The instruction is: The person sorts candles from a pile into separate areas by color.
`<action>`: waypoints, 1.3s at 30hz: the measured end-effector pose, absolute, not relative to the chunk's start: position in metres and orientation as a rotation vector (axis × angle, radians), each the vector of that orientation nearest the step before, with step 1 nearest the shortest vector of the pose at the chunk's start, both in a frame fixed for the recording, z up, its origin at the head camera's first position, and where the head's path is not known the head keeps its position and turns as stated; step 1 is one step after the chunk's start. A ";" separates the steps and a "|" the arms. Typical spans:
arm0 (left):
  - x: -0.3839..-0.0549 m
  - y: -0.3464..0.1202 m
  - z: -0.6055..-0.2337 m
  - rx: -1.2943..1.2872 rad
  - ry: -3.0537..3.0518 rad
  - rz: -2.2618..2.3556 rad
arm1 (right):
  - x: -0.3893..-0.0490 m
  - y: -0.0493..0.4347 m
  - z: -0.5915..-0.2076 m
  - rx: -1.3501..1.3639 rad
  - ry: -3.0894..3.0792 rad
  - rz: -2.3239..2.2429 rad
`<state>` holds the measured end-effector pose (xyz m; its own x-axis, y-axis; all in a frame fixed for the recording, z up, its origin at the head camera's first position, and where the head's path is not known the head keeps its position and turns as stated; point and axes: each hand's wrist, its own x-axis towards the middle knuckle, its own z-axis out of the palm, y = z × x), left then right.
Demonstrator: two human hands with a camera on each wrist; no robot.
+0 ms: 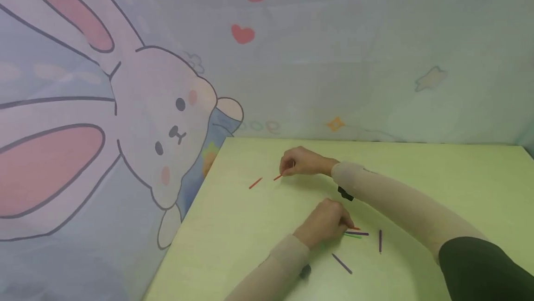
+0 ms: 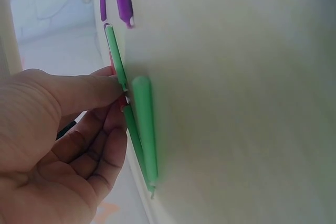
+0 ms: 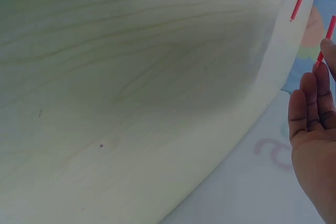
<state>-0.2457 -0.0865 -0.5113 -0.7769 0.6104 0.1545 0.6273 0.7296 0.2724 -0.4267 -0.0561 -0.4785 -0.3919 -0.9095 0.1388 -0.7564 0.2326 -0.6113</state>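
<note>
My right hand [image 1: 302, 161] pinches a thin red candle [image 3: 331, 26] between thumb and fingertips, low over the far left of the table. Just left of it lies another red candle [image 1: 256, 183]. Nearer to me, my left hand [image 1: 327, 222] pinches an orange-red candle [image 1: 355, 228] close to the tabletop; in the left wrist view a green candle [image 2: 116, 56] partly covers it. By those fingertips lie a purple candle [image 1: 359, 233] and a green candle [image 1: 354, 236]. More green candles [image 2: 147, 129] lie below the left thumb in that view.
Two more purple candles lie on the pale yellow-green table [image 1: 438, 176]: one purple candle [image 1: 380, 241] to the right, another purple candle [image 1: 342, 264] toward the front. A printed curtain with a rabbit [image 1: 167, 115] stands along the table's left and back edges.
</note>
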 end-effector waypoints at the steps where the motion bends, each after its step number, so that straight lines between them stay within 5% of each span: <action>1: -0.245 -0.086 -0.511 -1.032 -2.864 -0.477 | -0.426 -0.057 -0.480 -1.578 2.254 -0.898; 39: -0.240 -0.085 -0.517 -0.975 -2.852 -0.476 | -0.430 -0.088 -0.491 -1.688 2.224 -0.927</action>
<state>-0.2402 -0.0850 -0.5173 -0.7923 0.5818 0.1839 0.6100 0.7477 0.2625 -0.4299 -0.0880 -0.4907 -0.3285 -0.9213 0.2082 -0.7963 0.1516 -0.5856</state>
